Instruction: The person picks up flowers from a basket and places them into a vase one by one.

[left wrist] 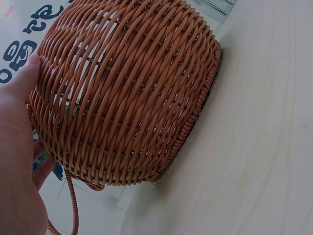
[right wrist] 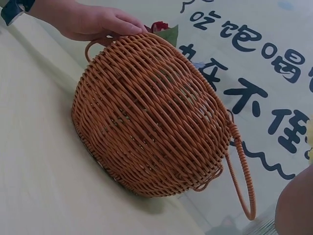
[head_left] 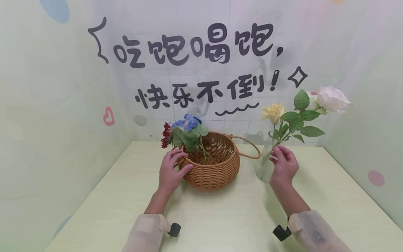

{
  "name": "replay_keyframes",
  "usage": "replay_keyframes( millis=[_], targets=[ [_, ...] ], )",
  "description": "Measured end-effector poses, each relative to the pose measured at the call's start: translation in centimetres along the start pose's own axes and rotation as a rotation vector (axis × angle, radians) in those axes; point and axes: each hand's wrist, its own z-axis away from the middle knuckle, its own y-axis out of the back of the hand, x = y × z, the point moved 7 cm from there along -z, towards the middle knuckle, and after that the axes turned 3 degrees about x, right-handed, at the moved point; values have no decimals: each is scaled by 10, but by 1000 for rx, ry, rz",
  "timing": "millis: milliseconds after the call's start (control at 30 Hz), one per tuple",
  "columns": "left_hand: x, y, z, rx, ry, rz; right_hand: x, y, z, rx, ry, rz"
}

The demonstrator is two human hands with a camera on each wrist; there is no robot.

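My left hand (head_left: 171,169) grips the left rim of a round brown wicker basket (head_left: 211,176), thumb over the front edge. A bunch of artificial flowers, blue blooms (head_left: 187,123) and a dark red one (head_left: 166,135), leans in it, stems inside. In the left wrist view, fingers (left wrist: 45,169) lie along the basket's side. At the right, my right hand (head_left: 284,166) has thumb and fingertips together around the stem of a pale pink-white rose (head_left: 333,99), in front of a clear glass vase (head_left: 264,168). A yellow flower (head_left: 274,112) stands at the vase's mouth. The hand hides part of the stem.
The basket's looped handle (head_left: 256,148) hangs out to the right, close to the vase. Both stand on a pale wooden table (head_left: 220,224). A backdrop (head_left: 201,21) with dark lettering rises behind the table, and pale side walls flank it.
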Motion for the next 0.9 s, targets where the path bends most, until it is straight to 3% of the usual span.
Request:
replay_keyframes(
  millis=[300, 900],
  targets=[
    [-1, -1, 0, -4, 3, -6, 9, -17, 12, -66, 7, 36],
    [-2, -1, 0, -7, 13, -6, 28, -61, 38, -324, 121, 198]
  ],
)
